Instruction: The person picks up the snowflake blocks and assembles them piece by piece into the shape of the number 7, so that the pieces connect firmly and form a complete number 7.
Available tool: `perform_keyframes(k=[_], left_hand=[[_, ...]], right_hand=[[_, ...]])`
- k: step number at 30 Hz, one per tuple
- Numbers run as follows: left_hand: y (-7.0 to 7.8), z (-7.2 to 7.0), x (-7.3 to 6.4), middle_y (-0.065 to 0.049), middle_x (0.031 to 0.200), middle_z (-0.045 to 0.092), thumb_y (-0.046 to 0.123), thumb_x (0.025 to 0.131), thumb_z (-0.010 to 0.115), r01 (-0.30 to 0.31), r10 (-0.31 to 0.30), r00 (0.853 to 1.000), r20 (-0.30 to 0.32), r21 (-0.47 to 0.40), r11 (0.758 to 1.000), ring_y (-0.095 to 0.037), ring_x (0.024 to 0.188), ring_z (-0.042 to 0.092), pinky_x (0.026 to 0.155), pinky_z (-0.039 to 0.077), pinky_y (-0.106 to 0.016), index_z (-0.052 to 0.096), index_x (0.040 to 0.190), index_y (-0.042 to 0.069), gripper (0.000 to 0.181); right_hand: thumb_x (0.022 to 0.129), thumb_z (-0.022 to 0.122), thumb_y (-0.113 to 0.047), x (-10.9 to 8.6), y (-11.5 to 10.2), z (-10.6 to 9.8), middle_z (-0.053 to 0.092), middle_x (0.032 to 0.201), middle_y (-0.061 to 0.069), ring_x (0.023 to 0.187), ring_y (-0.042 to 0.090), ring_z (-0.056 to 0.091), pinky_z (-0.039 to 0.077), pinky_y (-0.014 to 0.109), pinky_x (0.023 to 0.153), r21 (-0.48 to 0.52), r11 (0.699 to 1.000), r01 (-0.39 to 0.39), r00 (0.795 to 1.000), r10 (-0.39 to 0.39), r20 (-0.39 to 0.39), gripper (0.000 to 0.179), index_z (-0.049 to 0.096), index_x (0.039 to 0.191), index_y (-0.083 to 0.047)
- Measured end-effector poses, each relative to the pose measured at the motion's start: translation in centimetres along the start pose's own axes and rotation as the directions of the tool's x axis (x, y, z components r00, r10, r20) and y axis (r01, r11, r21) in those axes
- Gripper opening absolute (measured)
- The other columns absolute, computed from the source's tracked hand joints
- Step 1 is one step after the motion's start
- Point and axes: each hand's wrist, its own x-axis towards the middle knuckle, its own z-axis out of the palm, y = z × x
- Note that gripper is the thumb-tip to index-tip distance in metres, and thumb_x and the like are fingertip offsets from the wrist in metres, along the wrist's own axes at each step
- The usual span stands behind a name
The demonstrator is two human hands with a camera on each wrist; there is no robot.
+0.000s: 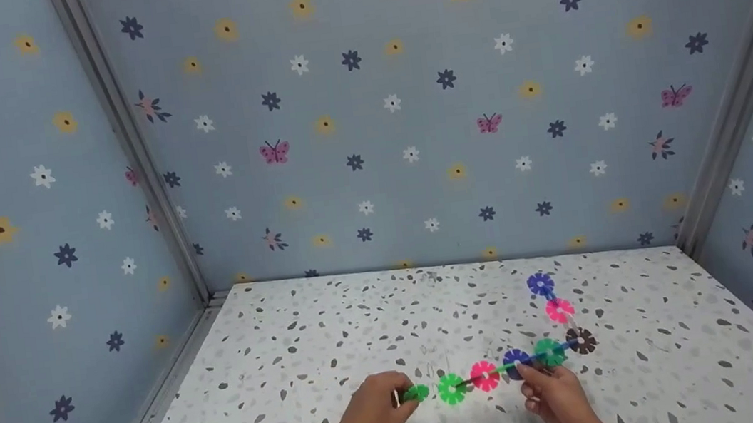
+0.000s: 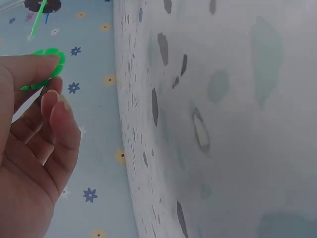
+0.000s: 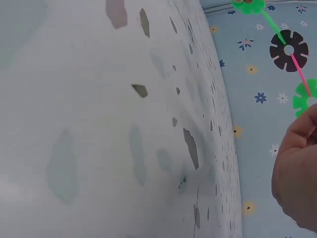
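Slotted plastic discs, pushed together, form a chain in the head view. From its near end, a green disc, the chain runs right past a pink disc, a dark blue disc and a teal disc to a black disc. Other discs between them show edge-on. My right hand pinches the chain by the dark blue disc. Thumb and fingers of my left hand pinch a separate green disc, left of the chain's end with a small gap between.
Beyond the black disc the chain bends away to another pink disc and a blue disc. Below lies a white speckled tabletop. Flowered panels stand behind and at both sides, with grey metal posts at the corners.
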Motion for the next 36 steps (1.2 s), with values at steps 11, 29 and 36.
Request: perform_keyframes(k=[11,29,36], left_hand=[[0.6,1.0,0.0,0.015,0.071,0.055,0.013,0.088,0.075,-0.117,0.126,0.989,-0.081,0.117,0.986,0.001,0.061,0.049,0.055,0.043,-0.017,0.064,0.076,0.02,0.017],[0.9,2.0,0.1,0.011,0.071,0.056,0.007,0.084,0.075,-0.182,0.222,0.96,-0.171,0.223,0.958,0.003,0.061,0.049,0.056,0.042,-0.012,0.066,0.074,0.016,0.017],[1.2,2.4,0.2,0.01,0.071,0.055,0.006,0.083,0.076,-0.213,0.251,0.954,-0.162,0.22,0.952,0.003,0.061,0.048,0.056,0.042,-0.012,0.067,0.073,0.015,0.017]], right_hand=[[0.095,0.067,-0.01,0.0,-0.1,0.3,0.06,0.079,0.005,0.063,0.013,0.049,0.044,0.026,0.052,0.006,1.0,-0.022,1.0,0.022,-0.02,0.022,0.047,0.1,-0.002],[0.097,0.065,-0.011,0.0,0.2,0.1,0.068,0.082,0.006,0.063,0.012,0.051,0.045,0.025,0.052,0.013,1.0,-0.012,1.0,0.013,-0.028,0.023,0.053,0.11,0.003],[0.097,0.064,-0.01,-0.2,0.1,0.1,0.068,0.082,0.007,0.063,0.012,0.05,0.045,0.025,0.052,0.001,1.0,-0.017,1.0,0.017,-0.018,0.021,0.053,0.109,0.003]])
